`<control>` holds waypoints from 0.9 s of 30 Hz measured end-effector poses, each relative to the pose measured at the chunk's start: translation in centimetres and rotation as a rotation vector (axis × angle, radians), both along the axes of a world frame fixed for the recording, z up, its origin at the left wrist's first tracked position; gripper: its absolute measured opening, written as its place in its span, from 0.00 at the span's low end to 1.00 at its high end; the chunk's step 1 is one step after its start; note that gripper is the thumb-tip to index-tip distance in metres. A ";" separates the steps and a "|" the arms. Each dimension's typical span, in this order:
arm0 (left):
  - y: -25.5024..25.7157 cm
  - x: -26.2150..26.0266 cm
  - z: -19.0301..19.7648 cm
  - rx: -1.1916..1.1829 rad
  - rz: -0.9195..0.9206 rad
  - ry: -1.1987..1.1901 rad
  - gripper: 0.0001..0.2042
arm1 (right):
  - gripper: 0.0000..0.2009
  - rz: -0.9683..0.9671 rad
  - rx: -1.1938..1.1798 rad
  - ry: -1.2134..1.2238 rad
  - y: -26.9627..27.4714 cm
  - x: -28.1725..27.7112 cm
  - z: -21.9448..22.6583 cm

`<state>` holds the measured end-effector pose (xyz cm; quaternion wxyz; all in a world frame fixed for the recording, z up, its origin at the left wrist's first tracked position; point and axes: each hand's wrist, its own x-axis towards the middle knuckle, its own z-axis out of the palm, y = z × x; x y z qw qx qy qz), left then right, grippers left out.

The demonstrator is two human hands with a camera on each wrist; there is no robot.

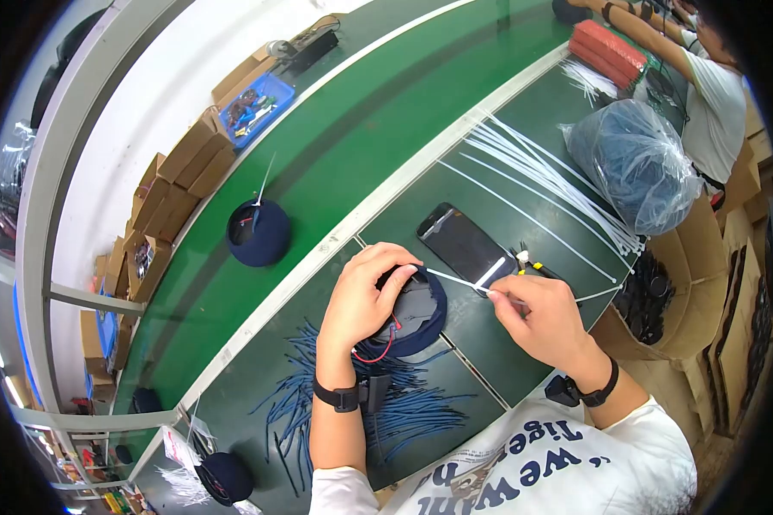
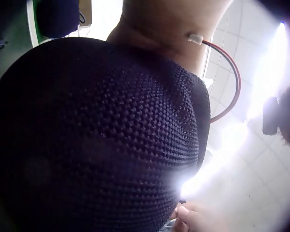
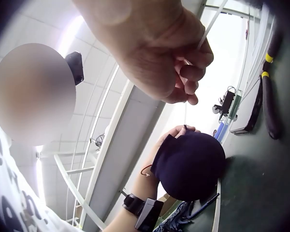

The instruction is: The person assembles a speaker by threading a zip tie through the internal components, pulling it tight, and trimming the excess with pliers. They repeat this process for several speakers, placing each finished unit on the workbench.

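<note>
A round navy fabric-covered piece with a grey inside and a red wire is held at its rim by my left hand. My right hand pinches a white cable tie, stretched from the rim across to the fingers. Navy mesh fabric fills most of the left wrist view, a red and black wire with a white connector beside it. In the right wrist view, my right hand has curled fingers on the tie, above the navy piece.
A phone, pliers and long white ties lie beyond my hands. Dark blue strands spread below. Another navy round piece sits on the green surface. A plastic bag and an open carton are at right.
</note>
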<state>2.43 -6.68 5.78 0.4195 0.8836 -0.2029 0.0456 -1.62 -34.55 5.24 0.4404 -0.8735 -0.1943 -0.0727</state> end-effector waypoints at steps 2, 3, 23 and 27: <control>0.0 0.0 -0.2 -0.010 0.010 0.013 0.06 | 0.02 0.004 0.003 -0.005 0.1 0.1 -0.2; 0.1 0.0 -0.3 -0.015 0.016 0.017 0.06 | 0.02 0.004 0.004 -0.007 0.1 0.1 -0.1; 0.1 0.0 -0.1 -0.013 -0.004 0.015 0.06 | 0.02 0.006 0.009 0.001 0.1 0.2 -0.2; 0.3 0.0 -0.2 -0.007 -0.012 0.004 0.06 | 0.02 0.008 0.006 -0.006 0.1 0.1 0.1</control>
